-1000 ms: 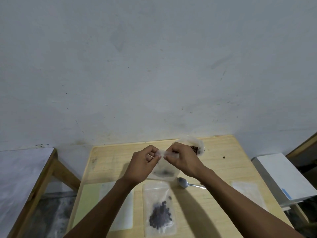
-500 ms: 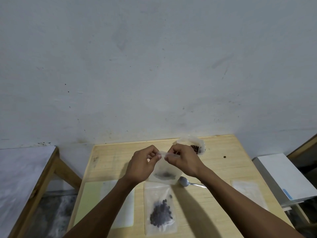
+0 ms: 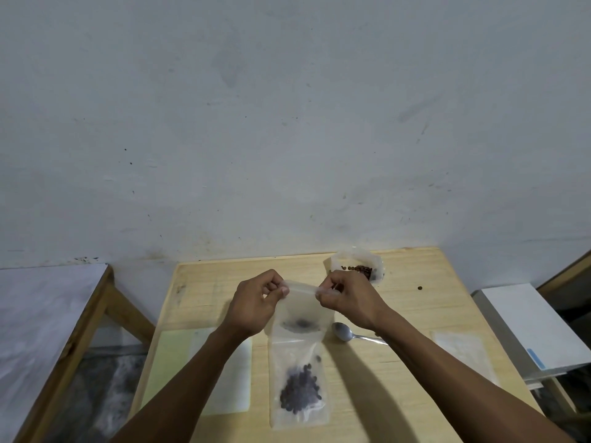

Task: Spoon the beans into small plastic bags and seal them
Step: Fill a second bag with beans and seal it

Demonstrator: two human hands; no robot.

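- We pinch the small bag (image 3: 300, 310) by its top corners: left hand (image 3: 256, 302) at one, right hand (image 3: 350, 297) at the other.
- Its contents show only as a dark blur.

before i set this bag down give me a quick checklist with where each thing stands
1. Both top corners held: ok. The left hand and right hand each pinch an end of the held bag.
2. Beans in the held bag: ok, a small dark cluster at its bottom.
3. Seal closed along the whole strip: cannot tell, the plastic is too clear.
4. Free table to lay it on: ok; bare wood beyond the spoon.
5. Spoon out of the way: ok, lying on the table.
6. Filled bag sealed: cannot tell.
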